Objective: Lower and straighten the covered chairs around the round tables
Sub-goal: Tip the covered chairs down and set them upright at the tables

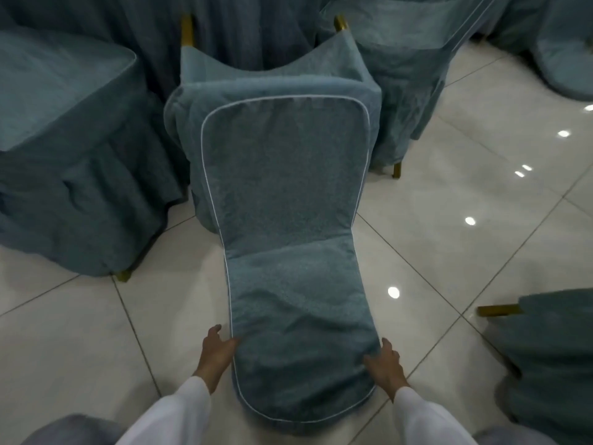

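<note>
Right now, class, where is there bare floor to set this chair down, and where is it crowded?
Bare white floor tiles lie right of the tilted blue covered chair, and more left of the left hand. Crowded ahead: draped blue chairs against the table skirt.

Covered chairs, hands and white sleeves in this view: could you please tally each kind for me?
Covered chairs: 5
Hands: 2
White sleeves: 2
Total: 9
</note>
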Demonstrator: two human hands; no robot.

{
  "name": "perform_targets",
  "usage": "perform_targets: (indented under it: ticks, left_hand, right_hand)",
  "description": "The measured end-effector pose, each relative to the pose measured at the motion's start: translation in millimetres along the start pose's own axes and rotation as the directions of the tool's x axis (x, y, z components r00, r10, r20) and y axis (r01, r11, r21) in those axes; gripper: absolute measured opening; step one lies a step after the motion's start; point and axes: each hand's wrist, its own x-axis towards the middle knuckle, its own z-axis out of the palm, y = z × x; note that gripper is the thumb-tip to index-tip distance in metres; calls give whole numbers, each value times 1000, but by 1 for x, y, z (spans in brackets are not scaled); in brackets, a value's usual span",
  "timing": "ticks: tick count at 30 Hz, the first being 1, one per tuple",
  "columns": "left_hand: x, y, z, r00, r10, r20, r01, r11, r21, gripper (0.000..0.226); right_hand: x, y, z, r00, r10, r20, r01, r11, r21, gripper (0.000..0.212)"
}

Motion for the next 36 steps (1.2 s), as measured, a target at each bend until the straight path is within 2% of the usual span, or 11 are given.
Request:
perform_targets:
  ticks: [3, 7, 12, 15, 17, 18, 21, 22, 24, 32, 36]
  left_hand:
    - [20, -19, 12, 999, -37, 39, 39, 998, -54, 85]
    - [25, -34, 26, 989, -43, 140, 60, 992, -115, 58]
    - [22, -45, 18, 982, -111, 150, 135, 978, -157, 68]
    - [24, -53, 13, 966, -153, 207, 176, 979, -101, 85]
    - [29, -60, 10, 952, -168, 254, 203, 972, -118, 92]
    - [32, -64, 9, 949, -168, 269, 210, 968, -139, 93]
    - [33, -66, 5, 946, -162, 280, 205, 970, -131, 89]
    - [32, -66, 4, 948, -167, 271, 205, 971, -119, 83]
    - [34, -68, 1, 960, -151, 234, 180, 978, -109, 73]
    - [7, -49, -22, 996, 5, 94, -6, 1000, 10, 82]
    - [-41, -11, -34, 995, 79, 64, -79, 997, -15, 64]
  right_hand:
    - [25, 12, 20, 994, 95, -53, -88, 989, 118, 93]
    - [46, 26, 37, 992, 129, -12, -120, 953, 277, 86]
    - [35, 26, 29, 992, 121, 19, -116, 879, 462, 68]
    - [30, 24, 20, 991, 105, 80, -131, 830, 543, 41]
    - [35, 24, 19, 990, 112, 84, -140, 772, 620, 33]
    - [32, 23, 19, 989, 113, 94, -147, 746, 650, 37]
    - [70, 50, 31, 990, 64, 125, -134, 708, 694, 84]
    - [84, 62, 38, 988, 67, 141, -146, 715, 684, 92]
    - [71, 57, 43, 986, 86, 140, -158, 730, 665, 91]
    - [-19, 11, 12, 988, 151, -31, -108, 823, 558, 100]
    - [-74, -22, -29, 970, 158, -183, -36, 844, 535, 100]
